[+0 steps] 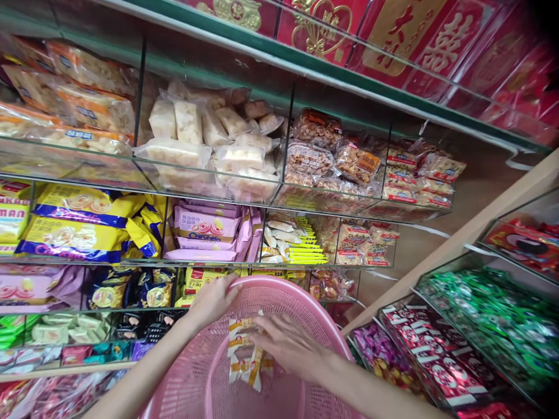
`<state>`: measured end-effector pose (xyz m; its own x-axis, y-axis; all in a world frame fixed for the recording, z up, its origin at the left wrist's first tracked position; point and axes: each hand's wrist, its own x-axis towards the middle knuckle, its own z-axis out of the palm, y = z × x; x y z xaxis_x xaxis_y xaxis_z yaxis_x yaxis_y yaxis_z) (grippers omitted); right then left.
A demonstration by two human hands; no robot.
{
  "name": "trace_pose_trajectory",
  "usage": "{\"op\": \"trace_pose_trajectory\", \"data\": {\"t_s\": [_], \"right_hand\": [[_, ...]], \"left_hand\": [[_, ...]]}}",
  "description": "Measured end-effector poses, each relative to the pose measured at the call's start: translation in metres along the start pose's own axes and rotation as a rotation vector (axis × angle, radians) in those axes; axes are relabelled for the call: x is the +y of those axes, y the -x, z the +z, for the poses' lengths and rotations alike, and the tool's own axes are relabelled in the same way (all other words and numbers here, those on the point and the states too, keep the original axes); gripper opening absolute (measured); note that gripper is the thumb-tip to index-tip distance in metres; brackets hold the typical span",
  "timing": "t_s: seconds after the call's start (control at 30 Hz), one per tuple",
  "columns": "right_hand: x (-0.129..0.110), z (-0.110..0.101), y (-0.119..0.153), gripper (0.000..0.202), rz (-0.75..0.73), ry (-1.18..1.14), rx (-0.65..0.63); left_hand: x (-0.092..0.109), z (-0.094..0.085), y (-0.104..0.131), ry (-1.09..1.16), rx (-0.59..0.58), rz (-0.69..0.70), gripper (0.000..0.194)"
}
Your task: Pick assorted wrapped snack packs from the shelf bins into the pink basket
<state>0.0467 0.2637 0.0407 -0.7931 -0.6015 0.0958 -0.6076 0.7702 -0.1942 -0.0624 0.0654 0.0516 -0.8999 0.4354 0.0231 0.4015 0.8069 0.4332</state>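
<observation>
A pink plastic basket (323, 308) with perforated sides is tilted below the shelves, its inside facing me. My left hand (213, 299) is closed over the upper left part of its rim. Inside the basket, several small white-and-yellow wrapped snacks (250, 372) lie in a loose cluster. Over them is my right hand (288, 343), fingers stretched out, the tips at the packets' upper right side. Whether the fingertips press on a packet or only hover is hard to make out. Similar small packets (279, 235) fill a shelf compartment just above the basket.
Glass-fronted shelves hold white bagged snacks (218, 128), nut bars (323, 151), yellow biscuit packs (78, 227) and lilac biscuit packs (205, 227). Red gift boxes (323, 26) stand on top. At right, angled bins hold green candies (493, 326) and red-and-white packets (437, 349), beside a wooden post (419, 267).
</observation>
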Motion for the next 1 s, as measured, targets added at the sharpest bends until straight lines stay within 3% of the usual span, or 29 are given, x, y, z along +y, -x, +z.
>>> {"op": "trace_pose_trajectory", "data": {"t_s": [0.1,0.23,0.47,0.57,0.83,1.0], "right_hand": [[-0.001,0.005,-0.004,0.031,-0.184,0.122,-0.12],[-0.001,0.009,-0.011,0.023,-0.226,0.065,-0.108],[0.01,-0.012,-0.028,0.013,-0.014,0.111,-0.04],[0.014,-0.012,-0.042,0.011,0.038,0.14,-0.018],[0.024,0.013,-0.058,0.014,0.027,0.263,0.018],[0.017,0.0,-0.053,0.016,0.012,0.296,0.1]], "left_hand": [[0.003,0.0,-0.001,-0.005,-0.005,-0.002,0.035],[0.006,-0.002,-0.001,-0.005,0.0,0.006,0.034],[0.005,-0.003,-0.001,0.008,-0.001,0.005,0.035],[0.006,-0.003,-0.001,0.011,0.005,0.013,0.035],[0.007,-0.006,-0.003,0.032,0.003,-0.002,0.035],[0.003,-0.003,-0.005,0.061,0.005,-0.016,0.034]]}}
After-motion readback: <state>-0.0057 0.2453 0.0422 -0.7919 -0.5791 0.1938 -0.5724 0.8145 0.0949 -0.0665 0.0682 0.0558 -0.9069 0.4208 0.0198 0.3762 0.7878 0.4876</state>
